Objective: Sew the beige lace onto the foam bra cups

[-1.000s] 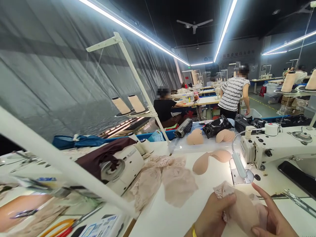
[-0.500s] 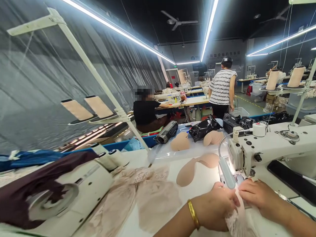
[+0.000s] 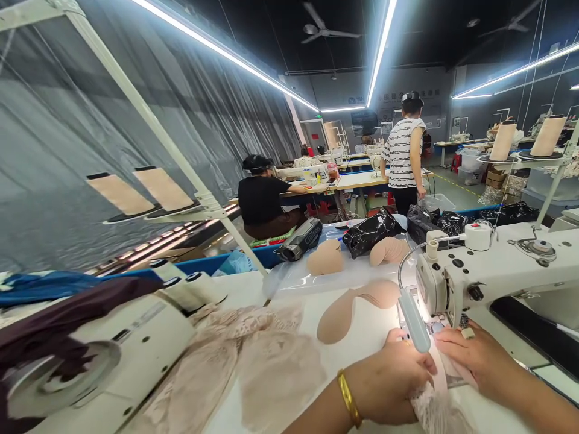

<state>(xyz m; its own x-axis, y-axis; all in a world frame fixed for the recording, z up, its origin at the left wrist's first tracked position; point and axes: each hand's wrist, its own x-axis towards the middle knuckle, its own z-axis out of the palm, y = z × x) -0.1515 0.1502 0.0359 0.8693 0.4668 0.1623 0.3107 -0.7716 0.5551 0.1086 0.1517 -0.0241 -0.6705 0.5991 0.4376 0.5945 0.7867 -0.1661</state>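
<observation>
My left hand (image 3: 391, 377), with a gold bracelet at the wrist, is closed on pale pink lace fabric (image 3: 429, 404) in front of the sewing machine (image 3: 488, 265). Fingers of my right hand (image 3: 474, 355) press on the same fabric beside the needle area, held close together. A grey lamp (image 3: 415, 320) on a bent neck hangs over the fabric and hides part of the needle area. Beige cup pieces (image 3: 337, 316) lie to the left of my hands, and more pale lace pieces (image 3: 280, 374) spread further left.
Another machine (image 3: 113, 361) with dark cloth stands at the left. Thread cones (image 3: 167, 187) sit on a slanted stand. Behind the table are black plastic bags (image 3: 373, 232) and a dark device (image 3: 302, 239). One person (image 3: 260, 199) sits ahead; another (image 3: 402, 154) stands.
My right hand has moved slightly back and lies flatter on the fabric beneath the machine head. The standing person is more upright. The view has shifted a little to the right.
</observation>
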